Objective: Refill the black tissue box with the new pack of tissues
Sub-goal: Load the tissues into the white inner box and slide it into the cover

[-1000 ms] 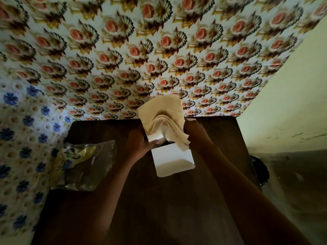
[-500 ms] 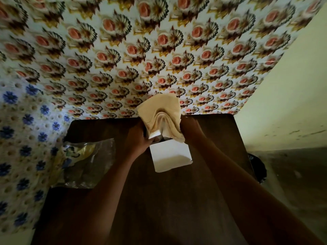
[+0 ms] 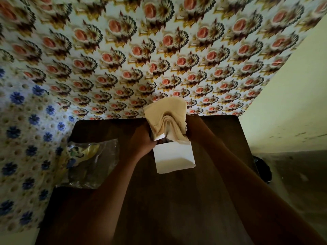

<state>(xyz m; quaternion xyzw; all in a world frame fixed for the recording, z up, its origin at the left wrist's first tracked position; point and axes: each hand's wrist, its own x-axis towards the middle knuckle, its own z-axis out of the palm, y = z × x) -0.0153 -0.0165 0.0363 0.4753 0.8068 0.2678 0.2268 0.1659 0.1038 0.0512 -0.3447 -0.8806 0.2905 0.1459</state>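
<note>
A thick stack of beige tissues (image 3: 165, 115) stands upright, its lower end down in the open top of the tissue box. Of the box I mainly see a white open flap (image 3: 174, 156) folded toward me; its black body is hidden in shadow. My left hand (image 3: 143, 141) grips the box's left edge by the opening. My right hand (image 3: 192, 129) presses against the right side of the tissue stack, its fingers hidden behind the tissues. The front tissues sag in a fold over the opening.
The box stands at the far middle of a dark wooden table (image 3: 159, 209) against a floral-patterned wall. An empty, crumpled clear plastic wrapper (image 3: 90, 161) lies on the table's left part. A dark round object (image 3: 261, 170) sits low beyond the right edge.
The drooping fold of tissues hangs a little less far over the white flap. Both hands stay at the box.
</note>
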